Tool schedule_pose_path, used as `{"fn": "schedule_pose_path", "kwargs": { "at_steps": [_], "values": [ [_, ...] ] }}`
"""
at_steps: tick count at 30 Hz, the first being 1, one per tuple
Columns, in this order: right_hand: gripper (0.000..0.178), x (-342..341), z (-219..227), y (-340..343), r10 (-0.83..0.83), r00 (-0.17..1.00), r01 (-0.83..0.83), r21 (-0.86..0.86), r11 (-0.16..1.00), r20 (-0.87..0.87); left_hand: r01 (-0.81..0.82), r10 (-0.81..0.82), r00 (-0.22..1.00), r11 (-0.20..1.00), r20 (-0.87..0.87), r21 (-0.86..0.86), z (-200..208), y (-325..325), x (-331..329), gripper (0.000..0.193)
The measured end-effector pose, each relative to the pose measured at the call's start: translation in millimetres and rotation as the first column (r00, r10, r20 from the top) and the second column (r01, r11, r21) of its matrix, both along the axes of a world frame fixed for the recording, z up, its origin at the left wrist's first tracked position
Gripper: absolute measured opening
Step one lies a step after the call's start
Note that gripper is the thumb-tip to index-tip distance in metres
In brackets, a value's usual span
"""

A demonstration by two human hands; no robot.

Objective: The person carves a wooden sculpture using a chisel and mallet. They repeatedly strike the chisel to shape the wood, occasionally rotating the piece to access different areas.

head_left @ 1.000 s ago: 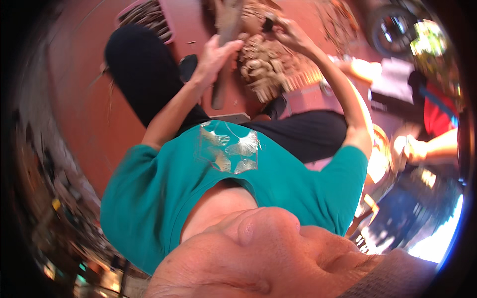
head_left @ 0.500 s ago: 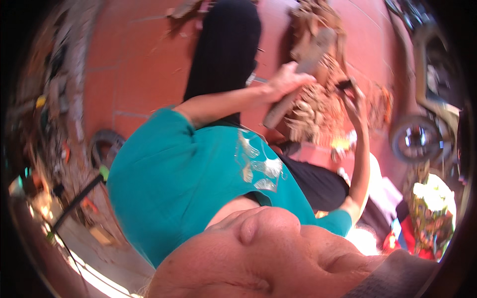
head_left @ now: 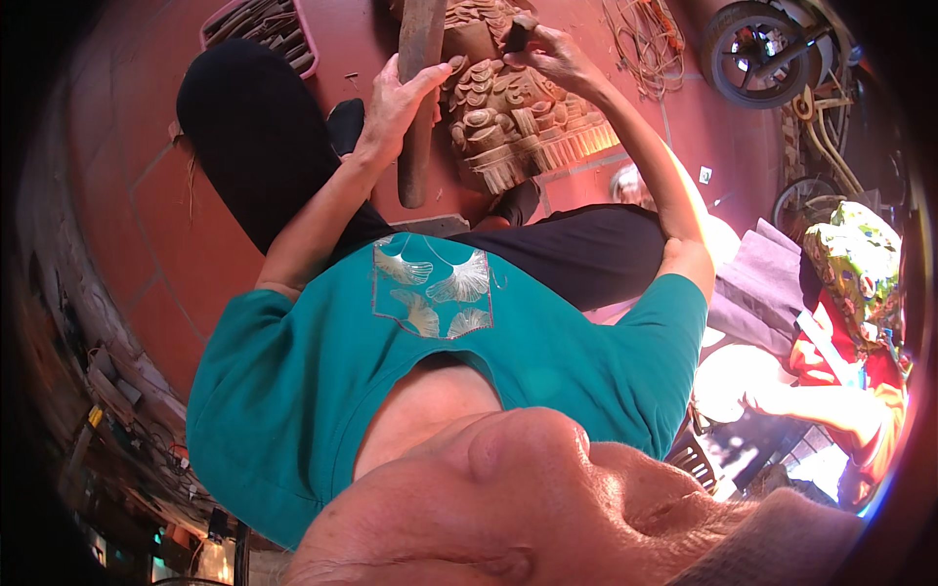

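A long wooden bar [head_left: 418, 146] stands nearly lengthwise in front of me. My left hand [head_left: 391, 112] is closed round it, thumb laid across its face. To its right lies a brown carved wood piece [head_left: 532, 122] with deep relief of scrolls and petal shapes, on the floor by my legs. Over its far part is my right hand [head_left: 557, 57], fingers closed on a small dark block [head_left: 519, 33] held close to the carving. Whether the block touches the wood I cannot tell. The bar's far end runs out of the picture.
A pink tray [head_left: 314, 61] of long thin tools sits beyond my left knee on the red tiled floor [head_left: 137, 176]. Tangled cord [head_left: 647, 49] and a motorbike wheel [head_left: 750, 57] are at far right. A patterned bag [head_left: 858, 256] and a person in red [head_left: 884, 420] are on the right.
The view has turned, so the carving and both hands appear higher. The bar, slanted before, now points nearly straight away from me. Both hands keep their holds.
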State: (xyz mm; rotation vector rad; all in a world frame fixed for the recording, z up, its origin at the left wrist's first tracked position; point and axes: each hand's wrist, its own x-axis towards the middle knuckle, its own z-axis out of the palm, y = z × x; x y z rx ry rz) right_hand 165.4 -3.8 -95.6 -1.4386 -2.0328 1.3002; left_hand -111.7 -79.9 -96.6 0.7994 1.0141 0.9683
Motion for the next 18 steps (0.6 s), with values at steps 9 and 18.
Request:
{"fn": "schedule_pose_path", "kwargs": {
  "at_steps": [9,18],
  "values": [
    [0.033,-11.9,-1.4,-2.3,0.116,0.986,-0.127,0.083,0.988,0.119,0.051,-0.044,0.995,0.996,-0.095,0.071,4.5,-3.2,5.6,0.035],
    [0.038,-18.0,-7.2,-4.4,0.165,0.972,-0.194,0.172,0.966,0.17,0.116,-0.078,0.97,0.981,-0.229,0.156,12.3,-11.3,2.8,0.041]
  ]
}}
